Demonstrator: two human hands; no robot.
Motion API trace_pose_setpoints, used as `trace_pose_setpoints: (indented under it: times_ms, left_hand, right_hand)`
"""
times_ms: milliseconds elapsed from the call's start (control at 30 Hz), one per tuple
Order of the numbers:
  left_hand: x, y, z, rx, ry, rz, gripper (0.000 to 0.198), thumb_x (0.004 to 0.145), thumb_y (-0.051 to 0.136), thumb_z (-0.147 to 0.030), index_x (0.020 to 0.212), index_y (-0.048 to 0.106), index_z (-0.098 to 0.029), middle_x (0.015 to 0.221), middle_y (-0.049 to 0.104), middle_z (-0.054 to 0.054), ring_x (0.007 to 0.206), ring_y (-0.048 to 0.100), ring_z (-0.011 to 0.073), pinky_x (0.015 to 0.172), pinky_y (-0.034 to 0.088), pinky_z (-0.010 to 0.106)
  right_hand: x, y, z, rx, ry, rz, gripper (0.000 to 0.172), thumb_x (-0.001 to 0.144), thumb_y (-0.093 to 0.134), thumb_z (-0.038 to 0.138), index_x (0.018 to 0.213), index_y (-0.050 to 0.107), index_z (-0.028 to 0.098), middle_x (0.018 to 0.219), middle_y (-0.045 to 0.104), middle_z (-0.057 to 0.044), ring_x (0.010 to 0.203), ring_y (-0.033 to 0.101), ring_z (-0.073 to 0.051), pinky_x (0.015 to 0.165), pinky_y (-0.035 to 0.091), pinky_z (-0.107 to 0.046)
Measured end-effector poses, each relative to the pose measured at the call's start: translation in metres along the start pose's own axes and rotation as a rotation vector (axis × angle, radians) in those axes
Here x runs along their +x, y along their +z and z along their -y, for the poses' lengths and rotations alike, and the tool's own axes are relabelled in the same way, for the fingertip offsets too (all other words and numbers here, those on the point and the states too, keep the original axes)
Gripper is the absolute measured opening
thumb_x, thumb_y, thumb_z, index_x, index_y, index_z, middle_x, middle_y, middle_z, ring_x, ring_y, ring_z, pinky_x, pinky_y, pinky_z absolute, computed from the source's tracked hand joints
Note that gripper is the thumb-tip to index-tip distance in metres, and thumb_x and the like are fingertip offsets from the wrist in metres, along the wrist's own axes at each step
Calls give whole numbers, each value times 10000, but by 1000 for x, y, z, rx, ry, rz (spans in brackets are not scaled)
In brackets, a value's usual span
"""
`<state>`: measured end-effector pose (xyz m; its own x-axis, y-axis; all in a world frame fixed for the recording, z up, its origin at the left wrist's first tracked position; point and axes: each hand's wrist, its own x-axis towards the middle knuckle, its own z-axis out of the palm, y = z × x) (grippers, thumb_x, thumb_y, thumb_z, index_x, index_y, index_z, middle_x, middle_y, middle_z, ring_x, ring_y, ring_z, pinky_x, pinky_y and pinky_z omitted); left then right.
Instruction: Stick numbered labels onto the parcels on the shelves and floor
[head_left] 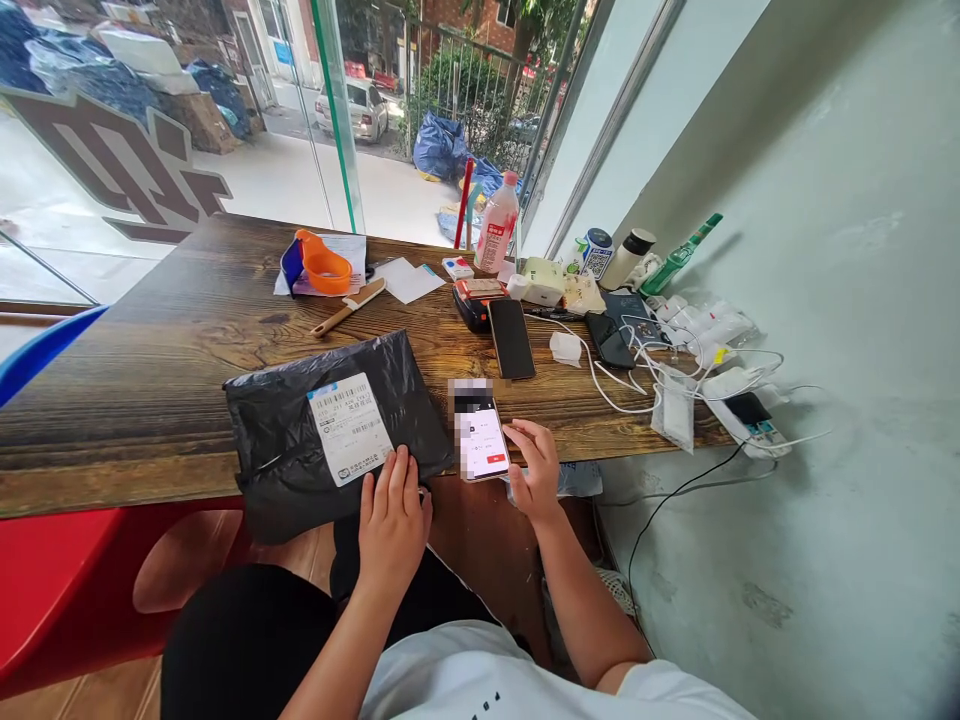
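Observation:
A black plastic parcel (274, 415) lies across the table's front edge, its near part overhanging. On it is a white shipping label (351, 430). My left hand (391, 510) rests on the parcel's near right corner, fingers stretched out flat over the label's lower edge. Just right of the parcel, a phone with a lit screen (484, 440) lies at the table edge, part of its display blurred. Beside its right edge is my right hand (534, 470), fingers bent and apart, thumb separate; whether a fingertip touches the phone is unclear. A second phone, dark-screened (511, 340), lies behind.
A brown-handled knife (349, 307), an orange tape dispenser (328, 268) and papers lie behind the parcel. A pink-capped bottle (498, 225) stands at the back. White cables (637, 408), a green bottle (679, 258) and a power strip (750, 425) crowd the right side by the wall.

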<state>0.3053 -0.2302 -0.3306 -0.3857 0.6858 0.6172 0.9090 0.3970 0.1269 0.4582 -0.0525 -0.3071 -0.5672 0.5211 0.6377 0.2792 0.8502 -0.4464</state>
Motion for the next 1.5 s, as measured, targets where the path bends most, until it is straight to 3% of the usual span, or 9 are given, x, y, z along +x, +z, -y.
trace_pose_setpoints:
  times_ms: [200,433,567,733,867,1100,1233,1367,1500]
  left_hand:
    - [-1,3,-1,17,-3,-7,519,908,609,-236,1370,486,-34,1470,500,192,1346,493,319,1172,299,487]
    - [-2,5,-2,28,3,-14,564,908,620,-253,1403,453,-41,1467,503,197,1355,485,315,1178,293,489]
    - [-3,8,1,46,22,-16,594,906,619,-250,1427,431,-35,1475,490,205,1362,474,323,1172,295,499]
    - [-3,5,1,59,45,-2,574,915,594,-242,1415,436,-10,1474,486,217,1352,476,337,1151,314,514]
    - [2,-9,0,13,36,33,560,917,583,-241,1401,443,3,1493,461,220,1373,447,341,1147,329,522]
    - [-1,-42,8,-126,9,-14,493,911,597,-240,1377,500,-112,1480,486,161,1386,432,315,1159,328,529]
    - [-14,-54,15,-156,0,-62,463,910,583,-190,1367,516,-148,1456,515,142,1393,427,299,1174,307,534]
    - [-25,-55,16,-153,20,-41,511,913,557,-173,1417,474,-137,1481,492,143,1415,397,293,1176,314,525]
    - [-29,-54,12,-153,15,-12,523,916,537,-172,1433,462,-137,1498,473,144,1425,383,291,1167,334,538]
  right_hand:
    - [6,-6,5,7,18,73,608,957,302,612,1332,589,229,1367,480,-125,1220,500,-286,1019,464,-480]
    - [32,-11,26,-16,-39,343,744,916,210,763,1394,565,315,1583,272,-54,1413,286,-326,1170,293,-544]
    - [36,-12,30,-33,-14,384,761,882,261,803,1422,526,336,1596,234,-65,1443,234,-346,1178,266,-562]
    - [33,-14,49,-84,275,299,950,804,599,707,1539,277,198,1417,436,-159,1318,399,-317,1102,395,-491]
    - [42,-7,69,-265,382,380,1136,635,786,599,1505,295,57,1280,501,-204,1205,466,-354,1059,423,-483]
    - [67,-9,65,-241,536,505,893,524,810,435,1269,484,66,1193,566,-199,1115,557,-337,975,465,-440]
    - [59,-14,59,71,647,428,680,520,798,334,1118,520,163,1023,640,-92,895,616,-232,803,503,-373]
    - [38,-18,76,891,714,371,698,520,845,356,1119,525,192,874,593,-6,663,525,-107,543,453,-225]
    - [23,-21,112,1448,601,439,786,528,891,522,1177,573,213,810,565,0,565,475,-72,371,317,-141]
